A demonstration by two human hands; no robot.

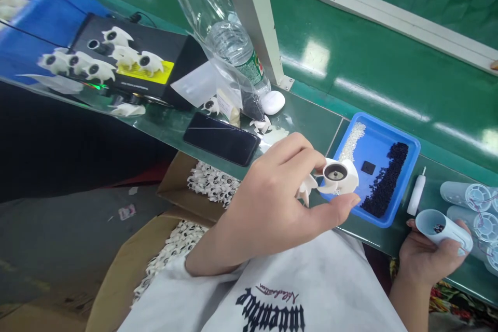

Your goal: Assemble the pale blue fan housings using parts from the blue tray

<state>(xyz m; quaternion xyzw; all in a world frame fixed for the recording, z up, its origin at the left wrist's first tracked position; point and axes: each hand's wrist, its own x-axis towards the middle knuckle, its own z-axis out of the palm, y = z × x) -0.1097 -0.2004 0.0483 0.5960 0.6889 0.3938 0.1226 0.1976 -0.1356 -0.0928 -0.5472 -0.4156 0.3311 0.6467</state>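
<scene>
My left hand (280, 192) is raised over the table's front edge, its fingers closed on a white fan impeller (346, 176) with a dark round hub. Another white bladed piece (307, 188) shows under those fingers. At the lower right, my right hand (428, 254) is wrapped round a pale blue cylindrical housing (447, 232), whose open end faces up and left with small parts inside. Behind the impeller lies a blue tray (412, 166) with white granules (353, 140), black granules (389, 181) and a black square (368, 167).
A white pen-like tool (418, 192) and several clear blue housings (467, 194) lie at right. A phone (221, 137), water bottle (233, 41), and black box (155, 46) bearing impellers stand left. Cardboard boxes (116, 275) of impellers sit below; a blue bin (50, 21) is top left.
</scene>
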